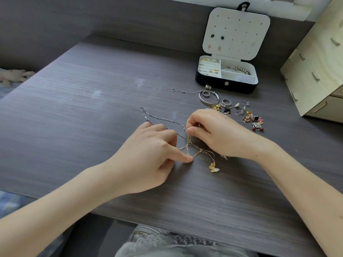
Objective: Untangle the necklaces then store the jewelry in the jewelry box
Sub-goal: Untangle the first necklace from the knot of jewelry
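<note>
Left hand [154,158]: fingers [185,158] pinch tangled thin gold-and-silver necklace chains [197,153] below the knot [189,143].
Right hand [211,132]: fingers pinch them above it.
Technique: loosen loops gently, never yank.

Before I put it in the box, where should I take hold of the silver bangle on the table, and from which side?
Pinch the silver bangle at its thick near-left arc, coming down from above on the left. It lies flat, so only the rim offers a hold. That arc looks bare, while a ring crowds its right and a thin chain meets its top.
</note>
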A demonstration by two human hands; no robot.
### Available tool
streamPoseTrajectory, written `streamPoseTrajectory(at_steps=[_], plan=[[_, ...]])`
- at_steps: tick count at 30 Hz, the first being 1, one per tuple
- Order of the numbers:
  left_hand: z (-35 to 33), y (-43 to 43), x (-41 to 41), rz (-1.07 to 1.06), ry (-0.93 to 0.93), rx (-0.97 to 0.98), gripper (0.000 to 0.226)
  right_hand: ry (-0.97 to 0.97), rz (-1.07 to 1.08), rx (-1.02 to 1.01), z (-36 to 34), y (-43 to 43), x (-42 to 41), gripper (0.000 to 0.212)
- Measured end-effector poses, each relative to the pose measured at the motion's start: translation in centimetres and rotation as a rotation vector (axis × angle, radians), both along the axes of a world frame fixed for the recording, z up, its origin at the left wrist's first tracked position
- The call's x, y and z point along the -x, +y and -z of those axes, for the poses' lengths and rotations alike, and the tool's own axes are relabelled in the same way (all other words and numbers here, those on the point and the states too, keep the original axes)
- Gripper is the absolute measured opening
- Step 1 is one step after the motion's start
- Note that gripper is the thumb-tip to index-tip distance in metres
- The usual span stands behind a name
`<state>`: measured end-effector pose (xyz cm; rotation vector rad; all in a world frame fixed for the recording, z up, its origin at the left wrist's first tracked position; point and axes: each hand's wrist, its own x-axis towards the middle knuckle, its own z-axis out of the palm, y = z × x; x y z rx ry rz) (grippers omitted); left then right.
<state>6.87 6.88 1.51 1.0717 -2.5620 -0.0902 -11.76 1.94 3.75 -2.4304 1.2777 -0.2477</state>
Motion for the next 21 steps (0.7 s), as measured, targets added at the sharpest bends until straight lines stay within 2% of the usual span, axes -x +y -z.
streamPoseTrajectory(at_steps=[3,6,15,21], plan=[[0.08,0.21,-0.07,-0.004,-0.007,-0.002,0.044,-0.148,0.009,-0.017,-0.13,-0.01,-0.30,0.012],[0.08,0.31,-0.13,-0.009,-0.006,-0.007,0.045,-0.310,0.039,-0.119,-0.36,0.28,-0.42,0.016],[0.03,0.12,-0.90,-0.007,0.008,0.013,0.035,-0.550,0.153,-0.372,0.24,0.50,-0.30,0.017],[0.00,-0.01,-0.96,0.105,-0.070,0.091,0.045,-0.768,0.273,-0.499,0.23,0.28,-0.15,0.022]])
